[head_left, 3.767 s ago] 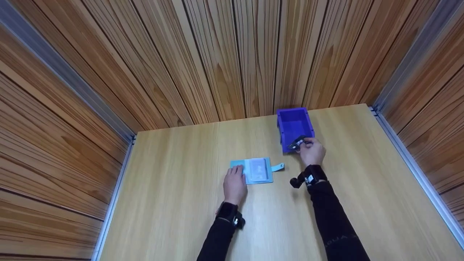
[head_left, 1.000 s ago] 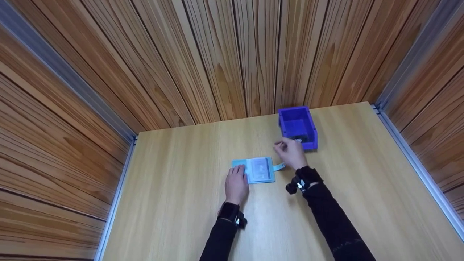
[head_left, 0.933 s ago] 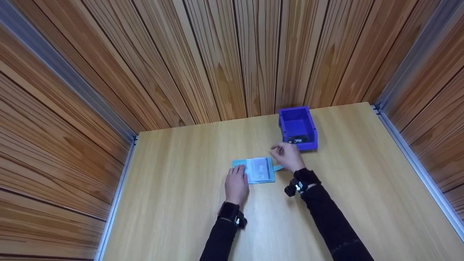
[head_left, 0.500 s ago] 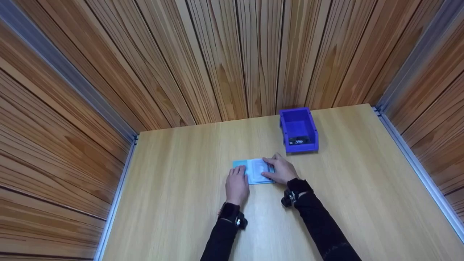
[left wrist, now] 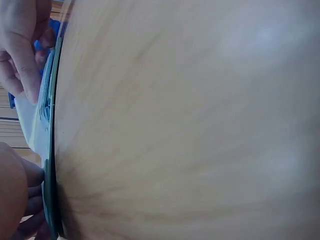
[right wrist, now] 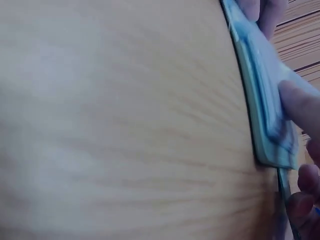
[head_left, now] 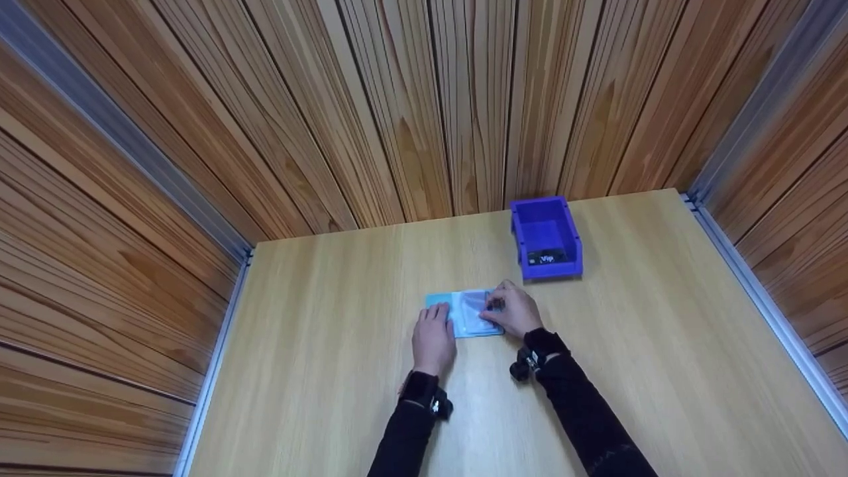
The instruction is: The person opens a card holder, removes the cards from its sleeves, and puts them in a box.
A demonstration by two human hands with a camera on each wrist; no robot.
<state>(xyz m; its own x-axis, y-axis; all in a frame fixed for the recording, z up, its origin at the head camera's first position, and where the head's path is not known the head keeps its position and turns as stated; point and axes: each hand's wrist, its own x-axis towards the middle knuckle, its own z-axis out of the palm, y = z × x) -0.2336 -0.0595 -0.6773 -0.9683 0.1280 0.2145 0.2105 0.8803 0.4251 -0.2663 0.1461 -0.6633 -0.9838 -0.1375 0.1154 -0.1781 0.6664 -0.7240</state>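
A light-blue card holder lies spread on the table, its clear plastic sleeves on the right side. My left hand rests on its left cover with the fingers laid out flat. At the right edge, my right hand has its thumb and curled fingers on the sleeves, pinching at them. The right wrist view shows the thumb against a translucent leaf, and the strap below the cover. A raised leaf also shows in the left wrist view. The right hand hides the strap in the head view.
A purple bin stands at the back right of the wooden table. On its floor lies a black card marked "Vip". Wood-panelled walls enclose the back and sides.
My right hand first held the black card at the bin, then let it go there. It has since moved down-left to the holder's sleeves, and its fingers have drawn together. The left hand stays put.
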